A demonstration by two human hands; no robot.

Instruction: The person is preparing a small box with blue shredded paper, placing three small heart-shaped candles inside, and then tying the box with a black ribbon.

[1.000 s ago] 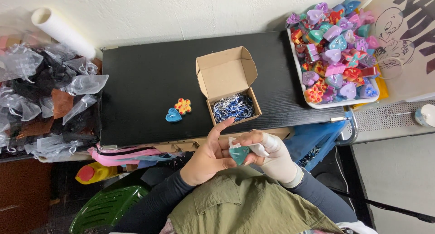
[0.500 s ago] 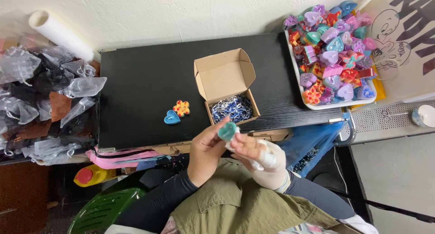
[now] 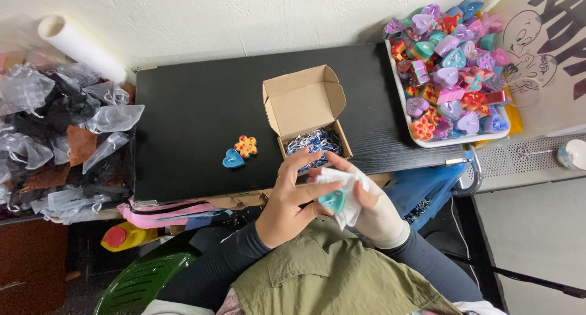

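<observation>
Head view: left hand (image 3: pixel 287 208) is pinching a teal heart (image 3: pixel 333 200), fingers curled around it; right hand (image 3: pixel 372 208), gloved, is gripping a white cloth (image 3: pixel 348 190) against it. Both are hovering just off the near edge of the black surface (image 3: pixel 189 113). Risk, as I judge it: heart slipping from the cloth and dropping to the lap. Open room left of the cardboard box (image 3: pixel 308 116); tray (image 3: pixel 455 141) crowding the right end.

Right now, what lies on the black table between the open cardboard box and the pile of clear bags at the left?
In the head view, two small pieces lie there: a blue heart and an orange flower, side by side on the black table.
</observation>
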